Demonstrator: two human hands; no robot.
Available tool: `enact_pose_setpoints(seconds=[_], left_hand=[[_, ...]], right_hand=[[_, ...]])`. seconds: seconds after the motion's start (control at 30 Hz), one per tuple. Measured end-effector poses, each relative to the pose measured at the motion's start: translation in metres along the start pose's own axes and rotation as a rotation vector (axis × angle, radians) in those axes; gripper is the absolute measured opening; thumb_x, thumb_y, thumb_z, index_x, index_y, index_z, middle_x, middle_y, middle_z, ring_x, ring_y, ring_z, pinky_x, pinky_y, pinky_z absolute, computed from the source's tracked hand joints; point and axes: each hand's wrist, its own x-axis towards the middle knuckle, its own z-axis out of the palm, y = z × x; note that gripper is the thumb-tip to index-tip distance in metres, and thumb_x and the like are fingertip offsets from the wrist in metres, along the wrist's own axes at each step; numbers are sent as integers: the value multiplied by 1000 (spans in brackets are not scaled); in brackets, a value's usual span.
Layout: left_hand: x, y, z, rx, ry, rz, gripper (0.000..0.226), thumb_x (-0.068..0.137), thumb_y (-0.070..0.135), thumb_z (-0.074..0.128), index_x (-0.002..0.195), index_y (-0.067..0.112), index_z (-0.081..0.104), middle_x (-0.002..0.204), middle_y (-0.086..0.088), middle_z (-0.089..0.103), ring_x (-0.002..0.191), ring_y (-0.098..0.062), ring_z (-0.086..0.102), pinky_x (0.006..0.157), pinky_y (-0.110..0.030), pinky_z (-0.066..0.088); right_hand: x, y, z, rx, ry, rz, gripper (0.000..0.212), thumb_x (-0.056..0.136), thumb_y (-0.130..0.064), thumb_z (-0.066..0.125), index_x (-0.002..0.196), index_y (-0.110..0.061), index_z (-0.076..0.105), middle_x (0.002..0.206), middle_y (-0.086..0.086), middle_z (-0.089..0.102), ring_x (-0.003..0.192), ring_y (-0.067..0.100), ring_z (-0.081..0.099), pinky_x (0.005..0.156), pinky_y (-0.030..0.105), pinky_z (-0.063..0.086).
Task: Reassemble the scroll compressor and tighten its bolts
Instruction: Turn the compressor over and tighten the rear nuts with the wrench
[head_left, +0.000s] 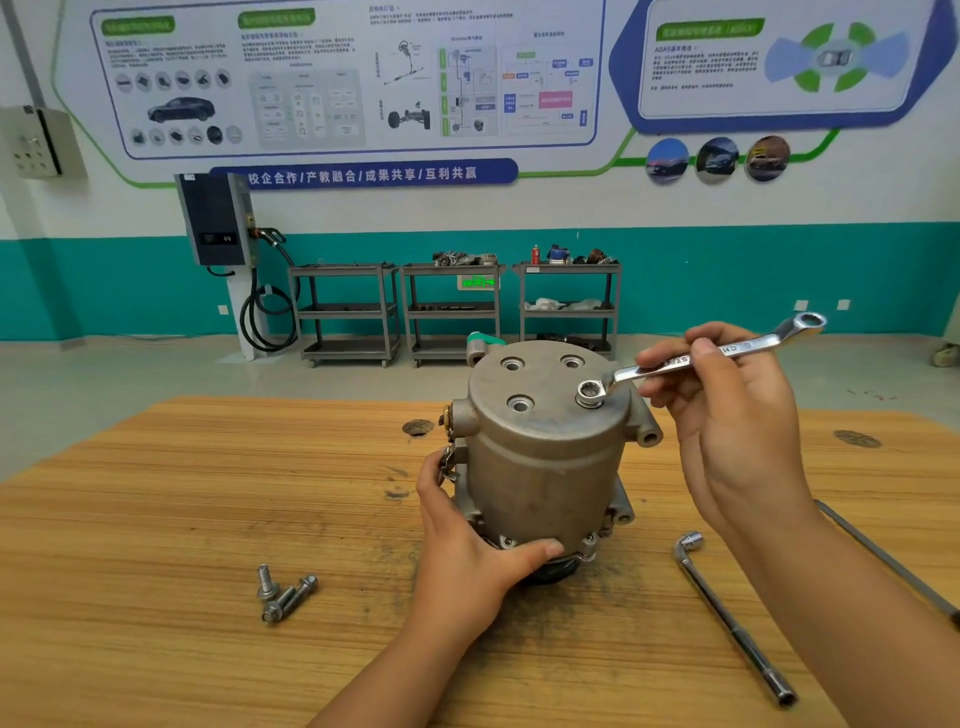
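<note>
compressor (545, 457), heavy, rigid metal: left hand (467, 566) is gripping its base; right hand (727, 415) fingers (670, 358) are pinching the wrench (631, 372) mid-shank.

I cannot tell what sits under the ring end of the wrench (691, 358) atop the compressor (545, 457) (the ring covers that hole). The left hand (467, 561) hides the casing's lower front. At the right edge a rod (883, 558) is cut off; the small print on the poster (332, 78), upper left, is unreadable.

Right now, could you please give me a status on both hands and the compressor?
Left hand grips grey cast-metal scroll compressor low down. Right hand holds silver ring spanner, ring seated on its top. Three loose steel bolts lie aside, nothing blocking.
</note>
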Motion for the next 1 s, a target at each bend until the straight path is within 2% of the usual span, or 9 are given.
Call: enact_pose_setpoints(seconds=[0.23,0.33,0.43,0.53,0.67,0.8,0.87,0.9,1.0], left_hand=[[-1,5,0,9,10,-11,120,53,36,93,100,80,-8,133,24,20,121,2,29,96,-18,25],[-1,5,0,18,20,-15,120,51,38,93,97,83,-8,133,24,20,116,6,29,92,-15,26],[-1,5,1,15,20,-5,120,51,36,93,98,83,-7,135,24,20,118,6,27,95,-17,25],[-1,5,0,12,24,-1,120,52,36,93,98,83,-7,134,24,20,121,4,28,97,-19,25],[-1,4,-1,21,26,5,121,53,36,93,98,82,-9,134,24,19,120,4,28,96,-18,25],[-2,5,0,24,26,8,121,53,36,93,101,78,-9,135,21,20,122,1,28,96,-19,25],[-2,5,0,33,32,16,121,52,35,93,103,76,-8,136,21,20,123,-1,29,96,-19,25],[-2,5,0,36,35,19,121,52,35,94,103,77,-8,136,20,21,123,-2,30,96,-18,25],[-1,5,0,33,32,9,122,49,38,94,102,81,-7,141,15,26,126,-6,35,96,-22,31]], right_hand=[[8,9,-11,-5,9,158,22,102,-7,31,91,-16,48,70,-3,70,60,6,54,55,21,35],[7,12,-13,13,20,118,23,100,-5,31,89,-15,48,70,-1,70,62,8,54,57,21,37],[1,17,-12,157,62,88,24,95,0,30,83,-12,47,67,2,69,60,12,54,59,22,39],[-2,16,-11,203,39,65,24,91,-7,32,74,-12,48,61,1,67,63,14,61,62,24,43],[-7,13,-9,111,1,-72,34,79,-15,38,52,-23,57,57,2,64,67,20,65,68,24,51],[-17,15,-8,-88,-70,-276,25,76,-19,44,58,-24,60,63,-2,63,65,20,58,60,30,46],[-24,17,-5,-253,-161,-451,20,77,-16,45,61,-13,57,65,3,58,69,16,57,60,33,44],[-27,18,-3,-360,-206,-553,20,77,-13,46,61,-5,54,66,6,56,73,12,57,62,29,44],[-33,19,5,-632,-265,-805,19,79,-6,53,63,2,58,67,14,57,74,8,53,69,12,41]])
